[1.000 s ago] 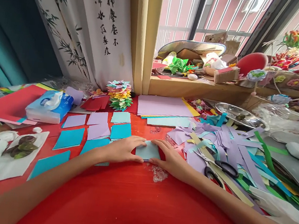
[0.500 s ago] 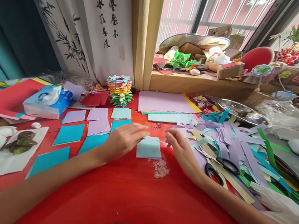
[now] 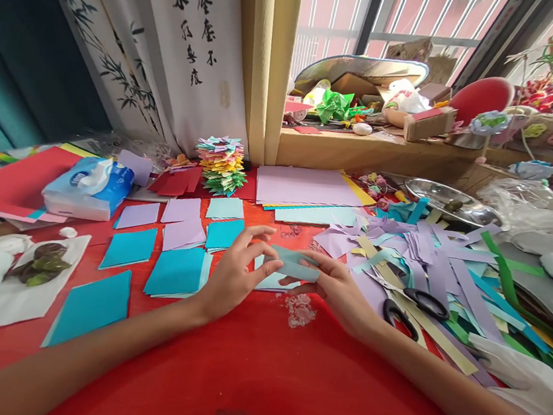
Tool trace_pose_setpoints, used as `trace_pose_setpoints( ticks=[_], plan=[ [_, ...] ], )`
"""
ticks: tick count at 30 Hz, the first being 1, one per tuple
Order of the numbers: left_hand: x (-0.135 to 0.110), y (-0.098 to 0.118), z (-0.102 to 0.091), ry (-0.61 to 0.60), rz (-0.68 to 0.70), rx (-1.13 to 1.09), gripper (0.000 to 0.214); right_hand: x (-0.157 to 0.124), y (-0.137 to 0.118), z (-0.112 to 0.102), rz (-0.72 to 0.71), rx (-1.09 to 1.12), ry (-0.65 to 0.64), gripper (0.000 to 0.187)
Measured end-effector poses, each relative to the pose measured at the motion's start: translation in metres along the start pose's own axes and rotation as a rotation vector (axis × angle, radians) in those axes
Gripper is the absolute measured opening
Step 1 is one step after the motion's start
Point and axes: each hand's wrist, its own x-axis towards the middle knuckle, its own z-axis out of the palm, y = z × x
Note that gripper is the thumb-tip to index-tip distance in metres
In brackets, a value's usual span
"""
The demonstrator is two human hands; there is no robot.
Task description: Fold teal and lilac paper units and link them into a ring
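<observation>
Light blue paper sheet: in the air between both hands, over a short pale blue stack, bent along its length or folded, can't tell which.

Largest first. Red counter carries everything; near side is kept bare, likely for elbow room. Heap of paper strips sits right, probably offcuts pushed out of the way. Large sheets lie flat at the back, lilac on top, likely spare stock. Right hand has the sheet's right end held between its fingers, some above, some under, seemingly to keep it steady. Left hand has thumb and index nearly together at the left end; firm pinch or light touch, can't tell. Tissue pack far left, folded-paper tower back left, both clear of the hands. Square stacks fill the left, sorted by colour, presumably for easy picking. Scissors rest on the strips, handles toward the person, handy to grab.

Counts: one heap, strips too tangled to count; two hands; one tissue pack; one tower; stacks by top colour: four blue, three lilac, two pale blue including the one below the hands; one scissors; one sheet held.
</observation>
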Motion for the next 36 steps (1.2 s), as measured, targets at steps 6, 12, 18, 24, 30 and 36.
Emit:
trace_pose_setpoints(
  ticks=[6,12,18,24,30,36],
  plan=[
    [-0.001,0.002,0.002,-0.026,-0.140,-0.120,0.020,-0.001,0.002,0.005,0.032,0.170,-0.026,0.038],
    [-0.007,-0.001,0.009,-0.063,-0.236,-0.236,0.037,-0.001,0.009,0.005,0.001,0.026,0.041,0.022],
    [-0.007,-0.004,0.012,-0.126,-0.238,-0.292,0.041,-0.001,0.011,0.005,-0.012,-0.003,0.052,0.024],
    [-0.006,-0.006,0.012,-0.144,-0.268,-0.350,0.036,-0.003,0.007,0.008,-0.002,-0.028,0.083,0.019],
    [-0.007,-0.009,0.014,-0.156,-0.265,-0.429,0.033,-0.003,0.006,0.008,-0.020,-0.065,0.102,0.015],
    [-0.007,-0.008,0.015,-0.162,-0.272,-0.426,0.032,-0.002,0.009,0.006,-0.048,-0.081,0.091,0.020]
  ],
)
